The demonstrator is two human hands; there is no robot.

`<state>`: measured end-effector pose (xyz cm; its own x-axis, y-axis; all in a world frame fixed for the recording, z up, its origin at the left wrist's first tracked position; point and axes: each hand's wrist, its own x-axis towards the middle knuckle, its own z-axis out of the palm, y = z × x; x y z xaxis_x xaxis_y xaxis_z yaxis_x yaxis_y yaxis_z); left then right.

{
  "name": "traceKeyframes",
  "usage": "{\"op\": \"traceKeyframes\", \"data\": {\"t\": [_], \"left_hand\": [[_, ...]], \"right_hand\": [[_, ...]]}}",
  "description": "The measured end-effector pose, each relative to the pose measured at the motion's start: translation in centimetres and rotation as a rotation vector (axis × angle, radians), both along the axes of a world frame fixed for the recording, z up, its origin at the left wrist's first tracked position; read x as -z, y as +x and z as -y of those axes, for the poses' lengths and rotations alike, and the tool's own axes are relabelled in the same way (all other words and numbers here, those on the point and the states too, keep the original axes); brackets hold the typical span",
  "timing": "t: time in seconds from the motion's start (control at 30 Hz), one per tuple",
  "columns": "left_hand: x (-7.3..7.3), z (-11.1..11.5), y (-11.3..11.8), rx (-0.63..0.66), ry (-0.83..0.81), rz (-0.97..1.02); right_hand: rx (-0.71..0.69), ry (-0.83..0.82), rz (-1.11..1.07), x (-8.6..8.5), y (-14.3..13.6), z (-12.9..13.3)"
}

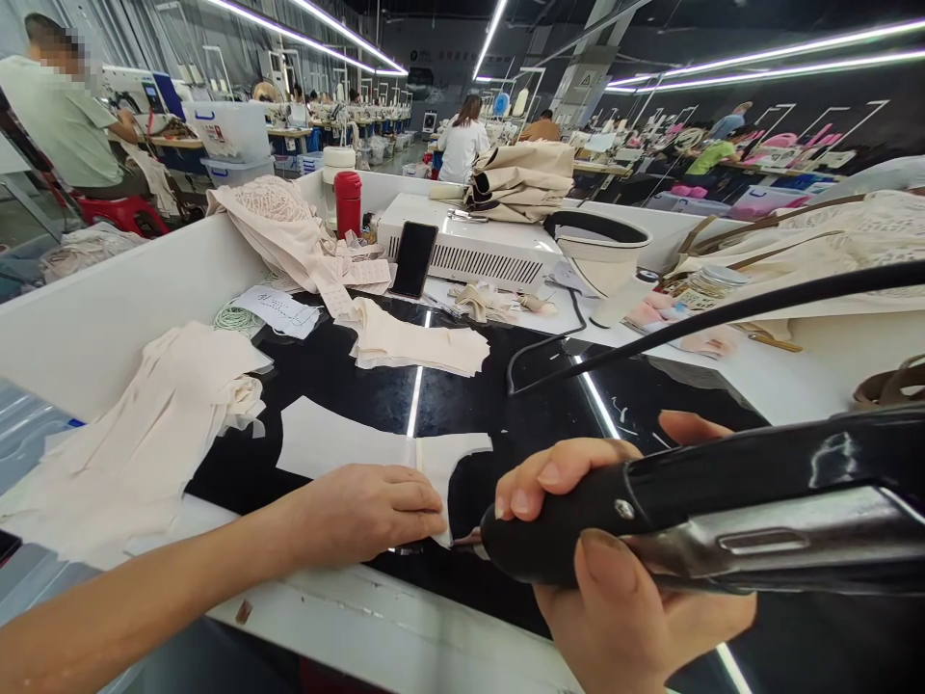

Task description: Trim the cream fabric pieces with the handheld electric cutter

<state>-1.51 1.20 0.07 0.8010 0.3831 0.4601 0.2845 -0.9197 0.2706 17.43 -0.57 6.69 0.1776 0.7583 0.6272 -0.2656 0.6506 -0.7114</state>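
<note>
A flat white cut piece (347, 439), seemingly fabric, lies on the glossy black work surface (238, 463) with a cream strip across it. My left hand (368, 511) is closed over its near right corner, fingers together and bent; the thumb is hidden. Wrapped in my right hand (621, 598) is a black corded hand tool (723, 472) with a slotted metal lever along its side. The tool's narrow metal tip reaches the right edge of the piece, close to my left fingertips. Behind the piece rests a small stack of cream fabric pieces (423, 342).
Cream fabric (137, 424) is heaped at left. A phone (414, 258) leans on a white vented box (469, 241), near a red flask (348, 204). The tool's black cable (723, 323) arches across the right side. Beyond the white side wall (130, 299), people sit among sewing machines.
</note>
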Motion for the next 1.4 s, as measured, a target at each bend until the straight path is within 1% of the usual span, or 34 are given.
{"op": "traceKeyframes", "data": {"t": [0.17, 0.47, 0.57, 0.8, 0.97, 1.1, 1.23, 1.4], "left_hand": [[0.08, 0.07, 0.03, -0.007, -0.003, -0.001], [0.42, 0.27, -0.18, -0.01, -0.011, -0.006], [0.36, 0.31, -0.01, -0.008, -0.002, 0.012], [0.24, 0.21, -0.06, -0.006, 0.004, 0.02], [0.29, 0.2, -0.34, -0.006, 0.001, 0.002], [0.13, 0.26, -0.09, -0.003, 0.005, 0.001], [-0.09, 0.34, 0.22, -0.008, 0.016, 0.002], [-0.09, 0.26, 0.2, -0.005, -0.001, -0.005]], "right_hand": [[0.0, -0.007, 0.001, -0.12, 0.04, -0.01], [0.043, -0.01, -0.015, -0.13, -0.13, -0.1], [0.041, 0.0, -0.014, -0.17, -0.14, -0.19], [0.067, -0.03, -0.023, -0.49, -0.22, -0.05], [0.045, -0.018, -0.043, -0.7, -0.39, -0.02], [0.059, -0.02, -0.033, -0.5, -0.32, -0.06], [0.04, -0.022, -0.022, -0.26, -0.21, -0.03], [0.056, -0.026, -0.021, -0.34, -0.2, 0.0]]}}
